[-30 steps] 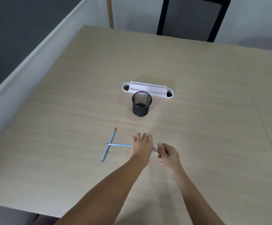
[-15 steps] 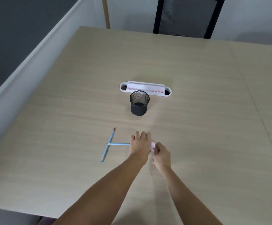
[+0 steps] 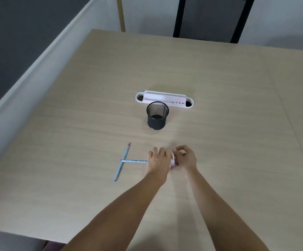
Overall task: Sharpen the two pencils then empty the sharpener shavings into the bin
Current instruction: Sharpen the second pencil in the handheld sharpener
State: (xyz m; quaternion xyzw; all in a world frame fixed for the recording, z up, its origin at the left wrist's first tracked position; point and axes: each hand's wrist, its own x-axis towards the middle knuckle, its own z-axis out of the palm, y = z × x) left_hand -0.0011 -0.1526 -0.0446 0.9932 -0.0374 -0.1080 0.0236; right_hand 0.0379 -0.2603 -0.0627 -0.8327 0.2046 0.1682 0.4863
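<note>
Nearest, the left hand point(image 3: 159, 163) has its grip closed around one blue pencil point(image 3: 134, 161), whose free end crosses a second pencil point(image 3: 122, 162) lying loose on the counter point(image 3: 237, 124). The right hand point(image 3: 185, 157) pinches a pink sharpener point(image 3: 172, 162) just beside it. Farther off, a black mesh bin point(image 3: 157, 115) stands before a white tray point(image 3: 165, 99).

Office: desk point(image 3: 219, 87), mesh chair point(image 3: 212, 17), pen cup point(image 3: 157, 115).

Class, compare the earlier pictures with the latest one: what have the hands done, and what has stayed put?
The right hand has closed in on the pink sharpener beside the left hand, which still grips one blue pencil. The other pencil, mesh cup and white holder have not moved.
</note>
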